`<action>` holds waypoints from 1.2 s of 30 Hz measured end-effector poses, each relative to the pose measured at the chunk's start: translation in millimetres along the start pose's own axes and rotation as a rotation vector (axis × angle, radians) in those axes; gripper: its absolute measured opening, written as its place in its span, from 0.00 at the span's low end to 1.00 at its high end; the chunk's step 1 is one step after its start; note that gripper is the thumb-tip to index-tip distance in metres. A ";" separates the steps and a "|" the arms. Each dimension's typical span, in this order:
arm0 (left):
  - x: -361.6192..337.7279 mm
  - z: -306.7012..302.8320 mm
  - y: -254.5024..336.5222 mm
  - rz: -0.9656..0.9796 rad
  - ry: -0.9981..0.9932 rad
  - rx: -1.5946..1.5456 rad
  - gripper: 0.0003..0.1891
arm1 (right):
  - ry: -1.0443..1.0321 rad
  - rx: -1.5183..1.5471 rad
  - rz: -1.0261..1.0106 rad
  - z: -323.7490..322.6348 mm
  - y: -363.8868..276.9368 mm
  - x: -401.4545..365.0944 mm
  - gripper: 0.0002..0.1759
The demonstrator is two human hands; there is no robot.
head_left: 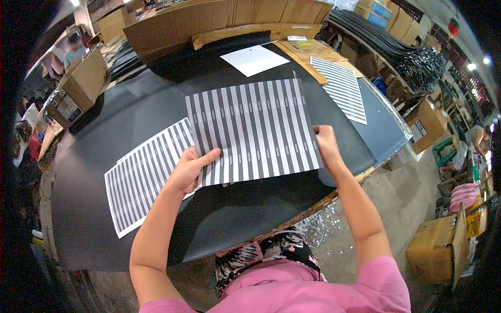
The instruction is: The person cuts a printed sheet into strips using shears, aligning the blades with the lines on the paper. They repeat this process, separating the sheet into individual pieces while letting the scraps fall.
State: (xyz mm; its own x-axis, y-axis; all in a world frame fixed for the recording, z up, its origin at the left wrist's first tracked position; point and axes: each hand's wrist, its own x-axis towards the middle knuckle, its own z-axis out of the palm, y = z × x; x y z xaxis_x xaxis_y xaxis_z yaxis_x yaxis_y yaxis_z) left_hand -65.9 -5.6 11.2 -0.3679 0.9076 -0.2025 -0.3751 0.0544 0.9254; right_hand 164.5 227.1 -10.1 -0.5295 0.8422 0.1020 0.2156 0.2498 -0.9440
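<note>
A sheet with black and white stripes is held up above the black table surface. My left hand grips its lower left part, thumb on top. At its right edge, the fingers of my right hand are closed on the sheet and partly hidden behind it. More striped sheets lie on the table at the left, partly under the held one. Another striped sheet rests at the back right, and a plain white sheet lies at the back.
Cardboard stands along the table's back edge. An open box is at the back left. Black strips are stacked at the back right. Paper scraps litter the floor. Two other people are far off, left and right.
</note>
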 end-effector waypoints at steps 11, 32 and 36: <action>5.4 -32.1 19.5 0.215 0.188 -0.036 0.14 | -0.306 0.151 0.271 -12.5 -56.7 -80.6 0.20; 0.7 -13.2 16.5 0.279 0.162 -0.030 0.13 | -0.294 0.050 0.235 2.5 -61.7 -101.8 0.23; -0.2 -11.9 18.1 0.274 0.157 -0.034 0.13 | -0.286 0.037 0.228 3.3 -60.3 -101.1 0.23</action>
State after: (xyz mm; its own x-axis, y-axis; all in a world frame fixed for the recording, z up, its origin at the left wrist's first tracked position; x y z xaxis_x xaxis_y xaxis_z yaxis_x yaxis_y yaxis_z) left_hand -82.7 -9.7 24.2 -0.5845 0.8114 0.0033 -0.2711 -0.1991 0.9417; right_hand 202.3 125.3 35.5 -0.6802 0.7053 -0.1996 0.3279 0.0493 -0.9434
